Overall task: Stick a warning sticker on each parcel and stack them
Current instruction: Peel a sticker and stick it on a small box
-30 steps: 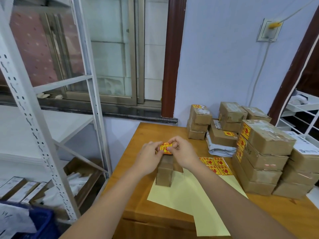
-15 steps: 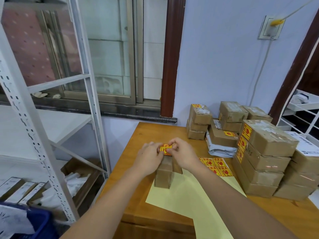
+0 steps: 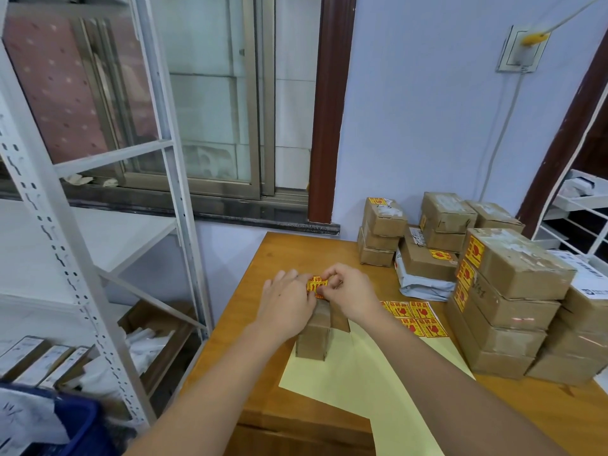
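Pinched between the curled fingertips of the right hand (image 3: 350,292) and pressed under the straighter fingers of the left hand (image 3: 286,304): a red-and-yellow warning sticker (image 3: 316,286), on the top far end of a small cardboard parcel (image 3: 314,337). Beneath the parcel, a pale yellow backing sheet (image 3: 365,383) on the wooden table (image 3: 250,324), with unused stickers (image 3: 416,317) on the sheet just right of the wrist. Farther right, a stack of stickered parcels (image 3: 506,301); behind, smaller parcel piles (image 3: 381,232) near the wall. At left, white metal shelving (image 3: 98,225) beside a window (image 3: 210,93).
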The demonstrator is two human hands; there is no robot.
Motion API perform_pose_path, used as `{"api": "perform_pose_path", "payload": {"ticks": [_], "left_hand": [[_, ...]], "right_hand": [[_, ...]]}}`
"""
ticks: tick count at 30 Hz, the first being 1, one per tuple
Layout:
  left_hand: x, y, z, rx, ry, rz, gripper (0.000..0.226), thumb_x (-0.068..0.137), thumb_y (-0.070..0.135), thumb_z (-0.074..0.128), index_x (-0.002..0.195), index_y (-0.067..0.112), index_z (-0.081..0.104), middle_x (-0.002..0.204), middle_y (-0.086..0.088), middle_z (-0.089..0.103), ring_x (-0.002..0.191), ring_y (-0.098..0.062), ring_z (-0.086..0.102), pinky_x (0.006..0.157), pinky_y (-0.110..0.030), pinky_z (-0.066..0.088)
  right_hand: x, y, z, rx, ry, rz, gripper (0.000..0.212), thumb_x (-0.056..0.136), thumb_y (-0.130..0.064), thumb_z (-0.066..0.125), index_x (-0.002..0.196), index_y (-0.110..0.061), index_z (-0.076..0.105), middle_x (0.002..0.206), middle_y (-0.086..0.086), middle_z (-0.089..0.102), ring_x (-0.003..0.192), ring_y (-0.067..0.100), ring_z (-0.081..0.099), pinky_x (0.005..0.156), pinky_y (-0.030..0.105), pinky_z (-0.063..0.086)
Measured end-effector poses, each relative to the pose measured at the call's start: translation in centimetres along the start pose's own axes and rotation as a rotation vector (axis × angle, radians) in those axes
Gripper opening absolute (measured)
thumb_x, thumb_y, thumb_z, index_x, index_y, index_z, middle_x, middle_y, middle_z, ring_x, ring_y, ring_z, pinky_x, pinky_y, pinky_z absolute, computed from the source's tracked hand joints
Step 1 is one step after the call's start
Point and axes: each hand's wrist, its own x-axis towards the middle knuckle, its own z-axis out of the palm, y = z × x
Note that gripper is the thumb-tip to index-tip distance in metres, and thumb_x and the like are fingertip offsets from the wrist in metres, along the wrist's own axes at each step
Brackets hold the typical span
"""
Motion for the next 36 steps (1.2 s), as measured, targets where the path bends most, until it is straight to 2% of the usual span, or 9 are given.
{"api": "perform_pose_path", "payload": {"ticks": [8,16,19,21,24,26,31,34,36], "left_hand": [[0.0,-0.9,0.6,-0.122,-0.038,-0.09,0.043,0.103,0.047,0.045,0.145,0.044,0.05,0.108,0.007,0.049,0.109,-0.018,0.045,0.095,-0.038,0.041],[0.2,-1.3,1.2,-0.25,-0.052,-0.153,0.036,0.103,0.052,0.046,0.134,0.037,0.057,0.112,0.009,0.054,0.111,-0.017,0.049,0.098,-0.041,0.044],[0.7,-1.4,1.5,-0.309,-0.041,-0.182,0.022,0.103,0.049,0.049,0.117,0.036,0.06,0.107,0.008,0.058,0.106,-0.018,0.054,0.093,-0.043,0.048],[0.9,-1.5,2.0,-0.405,-0.046,-0.204,0.01,0.102,0.045,0.054,0.107,0.036,0.056,0.104,0.007,0.06,0.099,-0.018,0.057,0.087,-0.043,0.051],[1.1,-1.6,2.5,-0.503,-0.045,-0.22,0.009,0.102,0.041,0.057,0.105,0.033,0.054,0.101,0.004,0.062,0.092,-0.016,0.058,0.073,-0.035,0.048],[0.9,-1.4,2.5,-0.53,-0.04,-0.229,0.011,0.103,0.04,0.056,0.109,0.031,0.054,0.099,0.005,0.06,0.089,-0.014,0.057,0.067,-0.031,0.042],[0.4,-0.9,2.7,-0.51,-0.041,-0.24,0.013,0.103,0.042,0.054,0.109,0.03,0.051,0.099,0.005,0.058,0.087,-0.014,0.057,0.069,-0.034,0.045],[-0.1,-1.0,2.9,-0.533,-0.043,-0.241,0.012,0.103,0.042,0.054,0.105,0.031,0.052,0.095,0.003,0.058,0.081,-0.016,0.056,0.066,-0.036,0.044],[-0.3,-1.0,2.9,-0.549,-0.031,-0.243,0.013,0.103,0.041,0.055,0.11,0.03,0.053,0.098,0.003,0.06,0.086,-0.017,0.058,0.073,-0.04,0.05]], "right_hand": [[0.1,0.0,0.0,-0.017,-0.002,-0.016,0.018,0.083,-0.015,0.081,0.097,-0.02,0.07,0.073,-0.004,0.068,0.066,0.002,0.057,0.06,0.012,0.041],[0.1,0.2,0.2,0.011,0.003,-0.006,0.018,0.085,-0.017,0.08,0.102,-0.016,0.074,0.072,-0.004,0.065,0.064,0.001,0.054,0.058,0.007,0.04],[0.2,0.2,0.2,-0.011,-0.004,-0.007,0.022,0.086,-0.017,0.079,0.108,-0.016,0.073,0.07,-0.007,0.063,0.063,0.001,0.054,0.057,0.008,0.039],[0.2,0.1,0.2,-0.034,-0.009,0.003,0.029,0.086,-0.021,0.079,0.113,-0.018,0.069,0.07,-0.007,0.062,0.065,0.003,0.055,0.059,0.015,0.041],[0.5,0.6,-0.1,-0.006,0.017,0.099,0.046,0.08,-0.033,0.084,0.118,-0.024,0.059,0.076,-0.004,0.058,0.068,0.009,0.053,0.059,0.026,0.04],[0.7,1.0,-0.2,0.037,0.028,0.154,0.055,0.08,-0.041,0.083,0.125,-0.024,0.057,0.088,-0.002,0.06,0.078,0.01,0.057,0.064,0.025,0.041],[1.4,0.9,1.0,0.293,-0.025,0.27,0.075,0.084,-0.051,0.077,0.145,-0.015,0.05,0.134,0.006,0.059,0.122,0.021,0.057,0.103,0.037,0.048],[1.5,0.9,2.1,0.316,-0.063,0.247,0.06,0.088,-0.039,0.077,0.136,-0.008,0.06,0.134,0.006,0.06,0.126,0.019,0.054,0.101,0.03,0.044],[1.4,1.1,2.4,0.354,-0.055,0.242,0.042,0.092,-0.033,0.074,0.126,-0.009,0.067,0.126,0.004,0.064,0.12,0.017,0.057,0.098,0.03,0.045]]}}
